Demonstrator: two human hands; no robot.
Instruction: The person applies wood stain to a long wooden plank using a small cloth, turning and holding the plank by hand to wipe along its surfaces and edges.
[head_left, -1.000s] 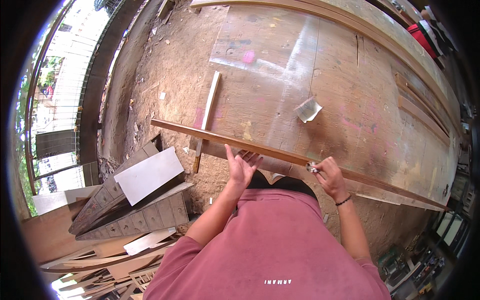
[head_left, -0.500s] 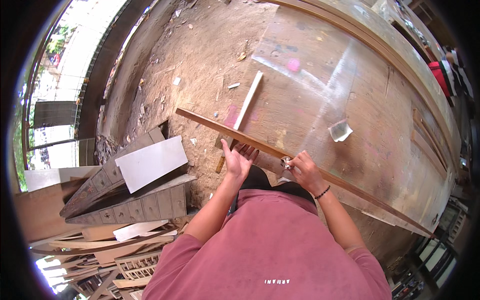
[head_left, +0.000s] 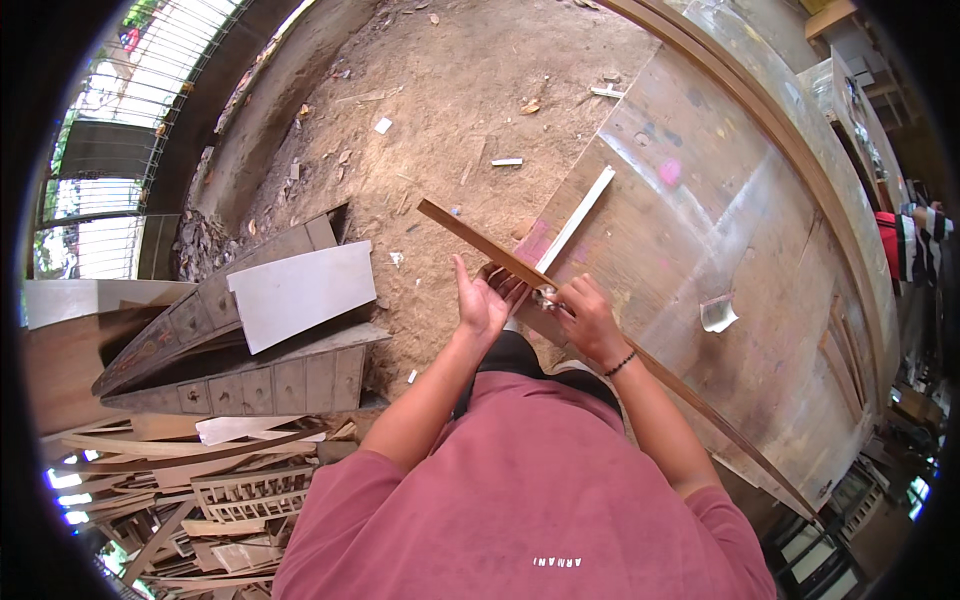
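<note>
Grip of the right hand (head_left: pixel 592 322): fingers closed on a small shiny metal object (head_left: pixel 546 297), set against the near edge of the brown strip (head_left: pixel 480 241). Fingers cover most of the object; its exact type cannot be determined. Left hand (head_left: pixel 487 303): palm upturned, thumb raised, fingers spread and partly curled under the brown strip; contact cannot be confirmed.

Orientation: the brown strip lies in front of the body, long axis diagonal. One end points ahead and left, past the left hand; the other runs rightward beyond the right forearm, which hides part of its length.

Surroundings, referenced to the brown strip:
- A shorter pale strip (head_left: pixel 577 221) meets it at an angle from the far side, just beside the fingers.
- Beyond it extends the stained table (head_left: pixel 640 245), bearing a curled sheet (head_left: pixel 717 314) well apart from it.
- Left of it, a white panel (head_left: pixel 303 297) rests on a tapered wooden structure (head_left: pixel 240 394).
- Farthest beyond it, a long brown timber (head_left: pixel 775 105) borders the table.
</note>
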